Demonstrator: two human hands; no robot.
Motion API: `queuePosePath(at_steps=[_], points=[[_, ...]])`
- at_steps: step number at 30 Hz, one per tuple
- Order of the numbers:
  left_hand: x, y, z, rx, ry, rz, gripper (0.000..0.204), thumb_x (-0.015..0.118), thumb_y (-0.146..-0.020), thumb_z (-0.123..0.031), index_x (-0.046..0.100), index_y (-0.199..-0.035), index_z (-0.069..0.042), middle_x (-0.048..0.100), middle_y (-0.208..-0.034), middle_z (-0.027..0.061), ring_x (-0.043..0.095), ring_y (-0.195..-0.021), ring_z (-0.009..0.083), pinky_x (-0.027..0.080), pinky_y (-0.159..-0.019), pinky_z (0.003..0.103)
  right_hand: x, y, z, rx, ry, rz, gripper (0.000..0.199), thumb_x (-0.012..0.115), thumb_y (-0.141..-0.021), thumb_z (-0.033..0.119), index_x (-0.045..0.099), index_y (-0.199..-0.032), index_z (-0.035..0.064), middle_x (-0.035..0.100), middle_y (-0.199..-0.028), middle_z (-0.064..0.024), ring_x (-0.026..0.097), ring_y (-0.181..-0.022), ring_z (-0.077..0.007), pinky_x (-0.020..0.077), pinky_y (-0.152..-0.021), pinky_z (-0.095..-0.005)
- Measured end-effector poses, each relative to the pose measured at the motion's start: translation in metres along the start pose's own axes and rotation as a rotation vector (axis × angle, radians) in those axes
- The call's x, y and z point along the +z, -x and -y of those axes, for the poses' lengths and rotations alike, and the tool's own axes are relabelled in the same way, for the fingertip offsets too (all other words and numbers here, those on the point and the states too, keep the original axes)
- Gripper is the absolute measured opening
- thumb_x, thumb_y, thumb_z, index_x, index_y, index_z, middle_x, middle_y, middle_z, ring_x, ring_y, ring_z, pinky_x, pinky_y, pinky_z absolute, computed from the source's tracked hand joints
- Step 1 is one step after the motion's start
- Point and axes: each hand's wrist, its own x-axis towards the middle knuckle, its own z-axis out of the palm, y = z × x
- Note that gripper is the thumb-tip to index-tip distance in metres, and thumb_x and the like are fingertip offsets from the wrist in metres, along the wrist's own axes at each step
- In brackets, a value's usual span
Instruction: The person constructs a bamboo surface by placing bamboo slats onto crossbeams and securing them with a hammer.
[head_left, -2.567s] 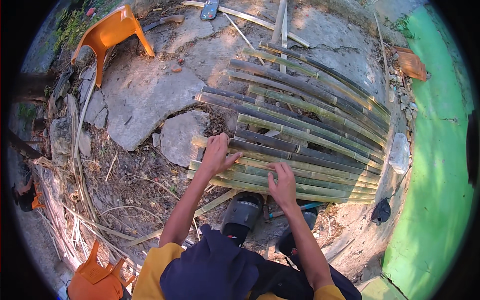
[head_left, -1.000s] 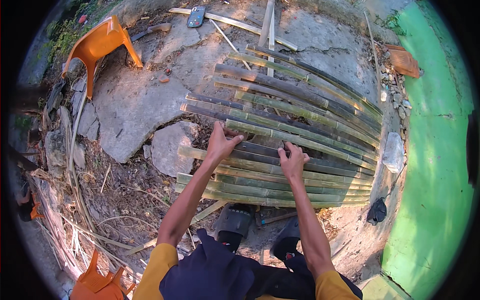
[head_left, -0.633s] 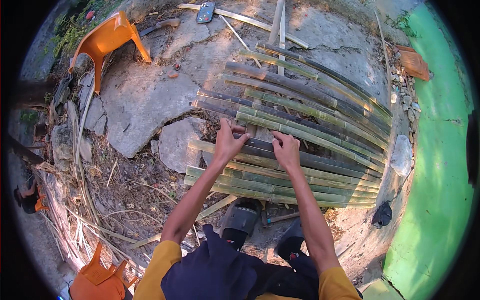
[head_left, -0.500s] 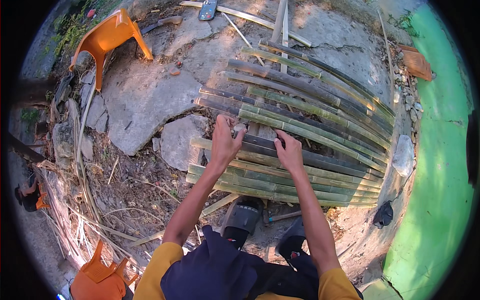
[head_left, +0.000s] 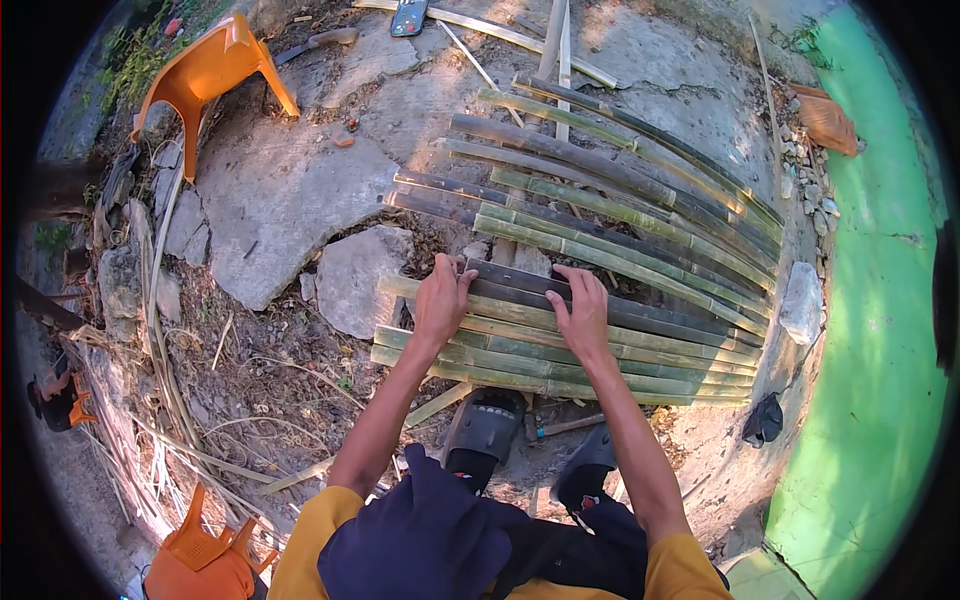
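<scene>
Split bamboo strips, green and dark, lie side by side in a fanned row on the ground before me. My left hand (head_left: 441, 302) pinches the left end of a dark bamboo strip (head_left: 515, 283) in the nearer group. Farther along that strip, my right hand (head_left: 583, 312) holds it across its width, thumb on the near edge and fingers at the far edge. Just beyond it, past a gap, lies a green bamboo strip (head_left: 570, 247). Pale-edged green strips (head_left: 480, 363) sit closest to my feet.
An orange plastic chair (head_left: 205, 80) stands far left, beside a large knife (head_left: 325, 40). A phone (head_left: 409, 17) lies at the top. A hammer (head_left: 568, 426) rests near my shoes. Broken concrete slabs (head_left: 285, 210) lie left; a pale stone (head_left: 802, 303) sits right.
My left hand has drawn slightly nearer and closed at the dark strip's end. My right hand has shifted a little nearer and right, its thumb and fingers wider apart across the strip.
</scene>
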Motion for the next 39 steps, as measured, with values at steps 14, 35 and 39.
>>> queuePosePath(at_steps=[14, 35, 39], points=[[0.008, 0.019, 0.001, 0.197, -0.184, -0.125, 0.026, 0.07, -0.102, -0.016, 0.051, -0.109, 0.001, 0.062, -0.096, 0.0189, 0.064, -0.093, 0.0418, 0.047, -0.093, 0.049, 0.017, 0.031, 0.053, -0.077, -0.163, -0.071, 0.018, 0.075, -0.091, 0.005, 0.076, -0.109, 0.0067, 0.07, -0.105, -0.0086, 0.065, -0.103, -0.0316, 0.0497, -0.091, -0.0437], [0.001, 0.091, -0.056, 0.211, 0.016, 0.27, 0.029, 0.062, -0.086, -0.003, 0.048, -0.111, 0.003, 0.049, -0.104, 0.0216, 0.049, -0.102, 0.041, 0.038, -0.089, 0.052, 0.011, 0.059, 0.065, 0.088, -0.57, 0.14, 0.014, 0.08, -0.091, 0.004, 0.08, -0.105, 0.0, 0.079, -0.093, -0.009, 0.076, -0.087, -0.0165, 0.0604, -0.08, -0.0306], [-0.007, 0.083, -0.044, 0.201, 0.091, 0.332, 0.03, 0.062, -0.084, -0.003, 0.047, -0.109, 0.003, 0.05, -0.105, 0.0223, 0.049, -0.103, 0.0414, 0.04, -0.091, 0.054, 0.017, 0.06, 0.064, 0.326, -0.756, 0.124, 0.011, 0.077, -0.094, 0.005, 0.078, -0.104, -0.0004, 0.08, -0.097, -0.0078, 0.077, -0.087, -0.0143, 0.0611, -0.083, -0.0307]])
